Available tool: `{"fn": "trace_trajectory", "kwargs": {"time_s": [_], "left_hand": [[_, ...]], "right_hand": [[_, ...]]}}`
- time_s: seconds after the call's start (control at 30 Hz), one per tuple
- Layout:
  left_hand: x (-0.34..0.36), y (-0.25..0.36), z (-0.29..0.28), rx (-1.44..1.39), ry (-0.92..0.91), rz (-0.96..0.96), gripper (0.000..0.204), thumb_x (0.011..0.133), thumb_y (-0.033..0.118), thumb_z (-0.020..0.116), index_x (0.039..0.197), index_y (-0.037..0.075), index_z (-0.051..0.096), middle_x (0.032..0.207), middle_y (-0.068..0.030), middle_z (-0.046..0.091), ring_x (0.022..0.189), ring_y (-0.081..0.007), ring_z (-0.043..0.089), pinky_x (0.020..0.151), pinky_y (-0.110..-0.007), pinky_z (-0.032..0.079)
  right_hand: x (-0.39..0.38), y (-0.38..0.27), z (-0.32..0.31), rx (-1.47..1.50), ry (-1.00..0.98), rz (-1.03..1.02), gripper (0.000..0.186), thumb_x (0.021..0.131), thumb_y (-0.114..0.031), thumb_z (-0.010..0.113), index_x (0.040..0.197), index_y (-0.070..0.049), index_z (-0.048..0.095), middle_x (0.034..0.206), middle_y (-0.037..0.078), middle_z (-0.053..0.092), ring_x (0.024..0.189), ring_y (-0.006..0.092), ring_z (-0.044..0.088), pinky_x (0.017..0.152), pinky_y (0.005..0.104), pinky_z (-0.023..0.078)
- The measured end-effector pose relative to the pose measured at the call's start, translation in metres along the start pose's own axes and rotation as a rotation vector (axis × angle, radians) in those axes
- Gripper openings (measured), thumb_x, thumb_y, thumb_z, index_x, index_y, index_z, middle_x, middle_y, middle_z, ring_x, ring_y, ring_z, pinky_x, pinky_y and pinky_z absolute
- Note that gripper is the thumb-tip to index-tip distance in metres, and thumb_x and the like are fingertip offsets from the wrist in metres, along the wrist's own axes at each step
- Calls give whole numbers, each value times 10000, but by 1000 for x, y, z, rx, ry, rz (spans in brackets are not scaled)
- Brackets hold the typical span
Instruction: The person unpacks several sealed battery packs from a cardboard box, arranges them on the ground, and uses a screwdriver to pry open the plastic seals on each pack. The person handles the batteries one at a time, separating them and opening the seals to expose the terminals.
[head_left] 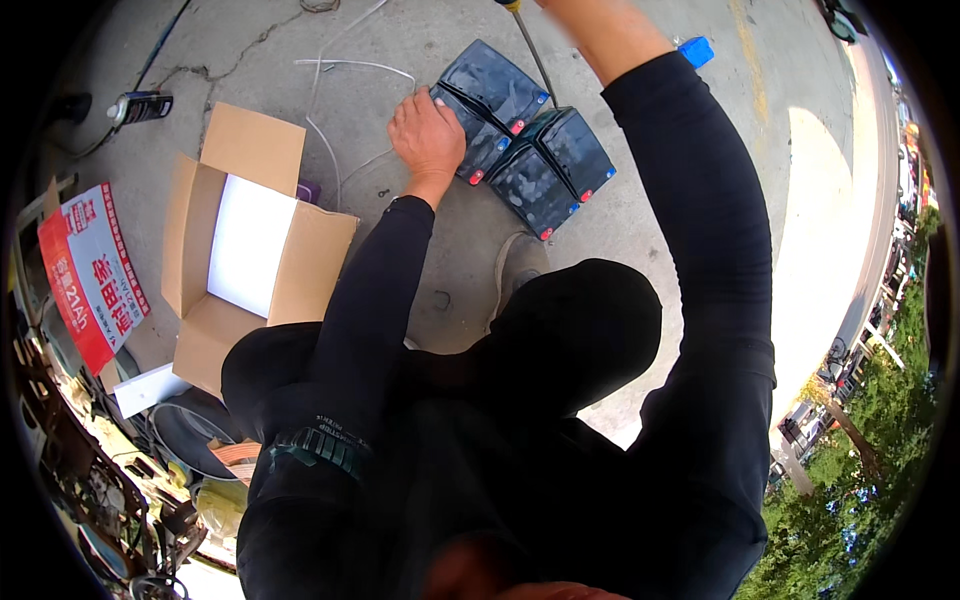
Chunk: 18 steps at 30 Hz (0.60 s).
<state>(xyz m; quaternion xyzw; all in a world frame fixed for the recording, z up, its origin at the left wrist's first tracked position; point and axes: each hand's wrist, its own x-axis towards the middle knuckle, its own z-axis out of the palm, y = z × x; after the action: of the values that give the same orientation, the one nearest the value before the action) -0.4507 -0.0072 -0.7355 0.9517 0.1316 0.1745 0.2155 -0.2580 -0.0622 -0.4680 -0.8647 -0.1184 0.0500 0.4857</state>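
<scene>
"On the grey ground [455, 265], what are those dark blocks?"

"Batteries [575, 145], set close together just past the shoe [520, 265]. They have little red and blue caps at the corners."

"Why sit them so close?"

"Maybe so both arms can reach them all without the person getting up."

"And the left hand [428, 130]?"

"It lies against the side of the batteries farthest to the left. The fingers bend over the edge, not spread wide. I think that helps stop them sliding, but I cannot tell if it squeezes."

"What about the right hand?"

"The top edge cuts it off, so I cannot tell if it is spread or pinching. Only the bare wrist [605, 40] shows well. A screwdriver [533, 48] is near it (just a bit of yellow handle peeks in), with its thin rod pointing down at the batteries. I cannot tell if the tip touches."

"Why is the box [255, 135] over there?"

"It is on the left, flaps wide open, maybe to be easy to reach into. A thin white wire [325, 140] lies between the box and the batteries."
</scene>
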Motion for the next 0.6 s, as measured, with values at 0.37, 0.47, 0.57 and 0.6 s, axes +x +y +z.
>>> {"fn": "trace_trajectory", "kwargs": {"time_s": [0.37,0.47,0.57,0.6], "left_hand": [[7,1,18,9,40,78,305,918,235,590,1161,73,677,1043,-117,713,1025,-329,650,864,-483,457],[10,2,16,-3,-14,82,340,927,253,594,1206,69,654,1140,-129,693,1099,-330,627,937,-499,432],[9,-1,7,23,12,221,408,943,286,592,1285,63,604,1295,-140,625,1216,-327,562,1040,-526,372],[13,-1,1,44,59,292,435,949,298,590,1314,61,585,1349,-142,597,1257,-325,536,1075,-536,347]], "right_hand": [[-230,-20,-184,435,498,-203,396,1002,-230,567,646,-127,427,563,57,458,581,239,587,714,437,543],[-283,-8,-193,436,590,-162,412,988,-222,586,625,-128,417,552,71,488,562,231,609,670,422,576],[-321,3,-198,533,715,-104,401,1002,-257,547,643,-146,408,550,56,472,570,228,592,698,443,553],[-330,10,-200,578,743,-92,391,1011,-277,525,657,-153,418,552,47,470,589,230,597,724,454,546]]}}
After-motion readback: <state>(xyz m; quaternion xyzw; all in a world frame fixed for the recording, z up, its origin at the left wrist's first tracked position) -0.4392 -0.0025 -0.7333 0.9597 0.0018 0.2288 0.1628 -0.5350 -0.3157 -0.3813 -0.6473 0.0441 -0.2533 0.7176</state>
